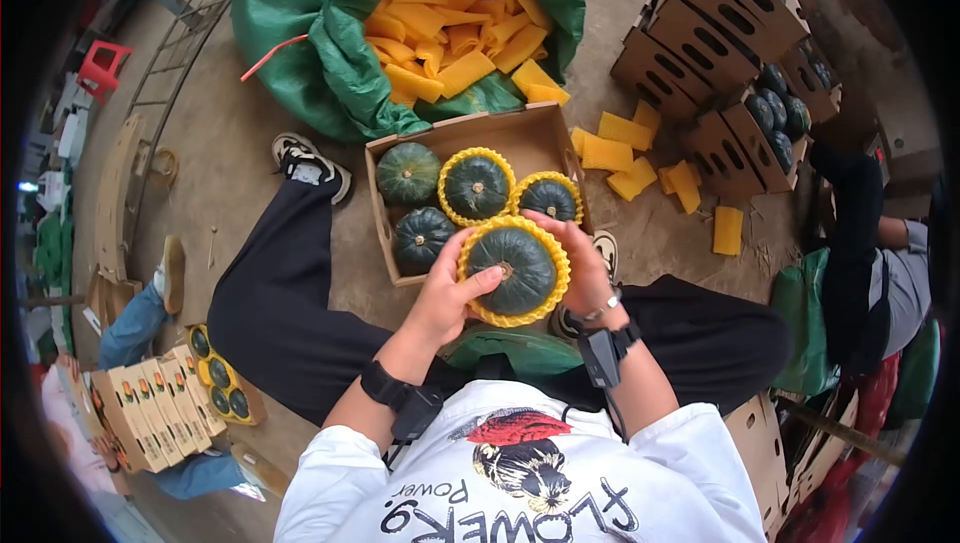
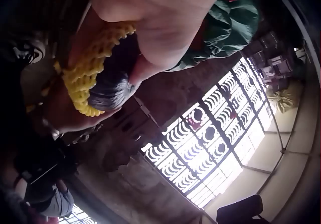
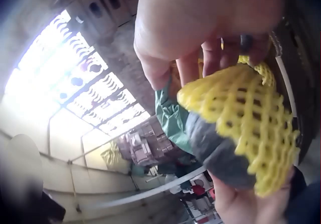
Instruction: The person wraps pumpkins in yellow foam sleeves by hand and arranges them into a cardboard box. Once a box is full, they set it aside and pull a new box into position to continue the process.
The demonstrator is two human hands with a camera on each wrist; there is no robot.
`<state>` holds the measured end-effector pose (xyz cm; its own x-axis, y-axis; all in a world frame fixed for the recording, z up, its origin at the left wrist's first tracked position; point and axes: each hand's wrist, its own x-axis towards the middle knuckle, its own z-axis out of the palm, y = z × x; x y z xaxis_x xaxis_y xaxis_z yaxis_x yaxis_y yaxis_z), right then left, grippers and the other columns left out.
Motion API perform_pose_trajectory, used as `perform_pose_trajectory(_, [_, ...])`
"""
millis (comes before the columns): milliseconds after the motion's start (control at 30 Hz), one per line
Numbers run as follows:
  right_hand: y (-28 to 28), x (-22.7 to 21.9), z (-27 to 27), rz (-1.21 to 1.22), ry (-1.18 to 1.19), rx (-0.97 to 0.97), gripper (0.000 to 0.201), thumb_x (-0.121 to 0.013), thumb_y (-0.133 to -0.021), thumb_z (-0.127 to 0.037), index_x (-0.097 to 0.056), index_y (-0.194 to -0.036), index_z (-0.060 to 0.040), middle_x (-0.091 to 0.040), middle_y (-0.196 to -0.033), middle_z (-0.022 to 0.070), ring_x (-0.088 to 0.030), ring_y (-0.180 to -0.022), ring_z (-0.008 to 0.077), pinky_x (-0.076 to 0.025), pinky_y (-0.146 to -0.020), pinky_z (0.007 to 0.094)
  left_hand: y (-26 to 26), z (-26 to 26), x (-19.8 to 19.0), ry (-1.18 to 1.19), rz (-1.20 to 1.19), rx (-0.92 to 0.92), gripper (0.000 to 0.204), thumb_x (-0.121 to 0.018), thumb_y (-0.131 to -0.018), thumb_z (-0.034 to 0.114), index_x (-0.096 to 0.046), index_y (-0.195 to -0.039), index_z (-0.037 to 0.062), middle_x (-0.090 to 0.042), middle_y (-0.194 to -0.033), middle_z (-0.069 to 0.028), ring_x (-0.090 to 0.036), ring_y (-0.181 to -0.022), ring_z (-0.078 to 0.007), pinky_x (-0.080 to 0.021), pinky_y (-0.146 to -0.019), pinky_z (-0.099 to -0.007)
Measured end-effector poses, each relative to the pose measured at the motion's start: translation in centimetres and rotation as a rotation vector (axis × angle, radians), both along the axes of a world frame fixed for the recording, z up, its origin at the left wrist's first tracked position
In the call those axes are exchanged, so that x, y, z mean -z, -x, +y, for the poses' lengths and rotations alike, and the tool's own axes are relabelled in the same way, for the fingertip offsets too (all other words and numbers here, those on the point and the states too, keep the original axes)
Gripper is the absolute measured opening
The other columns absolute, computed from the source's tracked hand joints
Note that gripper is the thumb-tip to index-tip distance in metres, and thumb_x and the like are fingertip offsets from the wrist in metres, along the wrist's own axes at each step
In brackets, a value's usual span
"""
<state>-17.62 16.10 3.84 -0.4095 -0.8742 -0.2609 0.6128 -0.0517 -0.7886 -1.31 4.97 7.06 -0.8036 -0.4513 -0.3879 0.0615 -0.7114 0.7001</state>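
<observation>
A dark green pumpkin [image 1: 515, 273] in a yellow foam net [image 3: 251, 118] is held between both hands over the near edge of a cardboard box [image 1: 480, 125]. My left hand [image 1: 437, 295] grips its left side, thumb across the top near the stem. From the right, my right hand [image 1: 580, 261] holds the netted side, its fingers partly hidden behind the net in the right wrist view. Inside the box are two bare pumpkins [image 1: 408, 173] on the left and two netted pumpkins [image 1: 477, 186] beside them.
Behind the box a green sack [image 1: 340, 53] spills flat yellow foam nets [image 1: 450, 28], and more nets [image 1: 612, 151] lie on the floor. Stacked cartons [image 1: 700, 43] with pumpkins stand at back right. Other people sit at both sides, with a packed box [image 1: 225, 383] at left.
</observation>
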Motion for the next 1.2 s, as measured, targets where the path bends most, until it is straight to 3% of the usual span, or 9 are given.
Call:
perform_pose_trajectory(67, [-1.6, -0.6, -0.9, -0.642, 0.069, -0.004, 0.040, -0.043, -0.096, -0.032, -0.051, -0.122, -0.0043, -0.061, -0.112, 0.0107, -0.058, -0.105, 0.0225, -0.045, -0.093, 0.0360, 0.5, 0.8, 1.2, 0.303, -0.155, 0.038, 0.061, -0.066, -0.083, 0.014, -0.033, -0.133, 0.0024, -0.045, -0.126, -0.0124, -0.045, -0.116, -0.0215, -0.037, -0.099, -0.0349])
perform_pose_trajectory(200, [-1.6, 2.3, -1.3, -0.733, 0.030, -0.087, 0.036, -0.041, -0.097, -0.031, -0.052, -0.120, -0.0051, -0.058, -0.116, 0.0094, -0.057, -0.105, 0.0205, -0.046, -0.093, 0.0374, 0.8, -0.9, -3.7, 1.709, -0.469, 0.399, 0.095, -0.080, -0.059, 0.045, -0.037, -0.134, 0.0066, -0.025, -0.140, -0.0247, -0.026, -0.128, -0.0439, -0.027, -0.104, -0.0506])
perform_pose_trajectory(233, [-1.6, 0.9, -2.1, -0.672, -0.050, -0.104, 0.036, -0.040, -0.097, -0.031, -0.052, -0.120, -0.0056, -0.059, -0.114, 0.0082, -0.059, -0.101, 0.0190, -0.047, -0.090, 0.0374, 1.4, -0.7, -3.1, 1.585, -0.268, 0.642, 0.100, -0.081, -0.054, 0.047, -0.036, -0.137, 0.0108, -0.024, -0.143, -0.0209, -0.024, -0.130, -0.0445, -0.025, -0.104, -0.0528])
perform_pose_trajectory(400, [4.0, -1.8, -6.2, 0.155, -0.426, -0.032, 0.038, -0.044, -0.095, -0.032, -0.050, -0.124, -0.0076, -0.056, -0.116, 0.0121, -0.060, -0.099, 0.0202, -0.051, -0.081, 0.0375, 7.8, -6.9, -0.8, 1.202, -0.050, -0.014, 0.064, -0.075, -0.064, 0.022, -0.052, -0.122, 0.0069, -0.046, -0.114, -0.0117, -0.048, -0.109, -0.0252, -0.037, -0.097, -0.0351])
perform_pose_trajectory(467, [6.5, 0.5, -6.9, 1.383, -0.667, -0.101, 0.040, -0.052, -0.087, -0.034, -0.054, -0.119, -0.0107, -0.053, -0.114, 0.0191, -0.060, -0.096, 0.0319, -0.050, -0.079, 0.0417, 12.8, -7.8, 1.3, 0.952, -0.007, -0.123, 0.067, -0.077, -0.063, 0.025, -0.052, -0.123, 0.0084, -0.045, -0.113, -0.0125, -0.048, -0.106, -0.0262, -0.038, -0.095, -0.0346])
perform_pose_trajectory(533, [6.9, -1.0, -7.6, 1.505, -0.924, -0.615, 0.037, -0.052, -0.085, -0.040, -0.064, -0.108, -0.0138, -0.055, -0.111, 0.0164, -0.060, -0.094, 0.0316, -0.049, -0.081, 0.0409, 16.5, -7.2, 3.0, 1.313, -0.177, -0.169, 0.069, -0.079, -0.060, 0.029, -0.053, -0.121, 0.0127, -0.045, -0.114, -0.0139, -0.045, -0.108, -0.0302, -0.037, -0.095, -0.0390])
perform_pose_trajectory(900, [9.3, 3.5, -3.8, 1.516, -0.436, -0.461, 0.022, -0.060, -0.082, -0.026, -0.071, -0.095, -0.0110, -0.062, -0.096, 0.0166, -0.061, -0.090, 0.0267, -0.049, -0.078, 0.0356, 20.2, -5.4, 5.8, 1.702, -0.894, 0.369, 0.064, -0.077, -0.062, 0.034, -0.054, -0.121, 0.0240, -0.036, -0.128, -0.0120, -0.029, -0.123, -0.0348, -0.032, -0.093, -0.0527])
perform_pose_trajectory(967, [14.8, 0.6, -4.1, 0.761, -0.481, -0.175, 0.020, -0.055, -0.082, -0.018, -0.069, -0.093, -0.0099, -0.067, -0.078, 0.0127, -0.066, -0.073, 0.0264, -0.051, -0.069, 0.0373, 18.9, -5.8, 6.2, 1.744, -0.780, 0.356, 0.065, -0.076, -0.065, 0.037, -0.051, -0.124, 0.0225, -0.035, -0.130, -0.0127, -0.029, -0.123, -0.0352, -0.031, -0.093, -0.0540])
perform_pose_trajectory(1200, [23.3, 19.5, -5.5, 1.849, -0.882, -0.197, 0.044, -0.052, -0.082, -0.011, -0.051, -0.126, -0.0141, -0.060, -0.111, 0.0200, -0.060, -0.097, 0.0361, -0.047, -0.085, 0.0439, 14.2, -3.0, 5.1, 1.671, -0.480, 0.315, 0.036, -0.063, -0.080, 0.010, -0.060, -0.115, 0.0062, -0.035, -0.137, -0.0213, -0.028, -0.127, -0.0421, -0.026, -0.105, -0.0449])
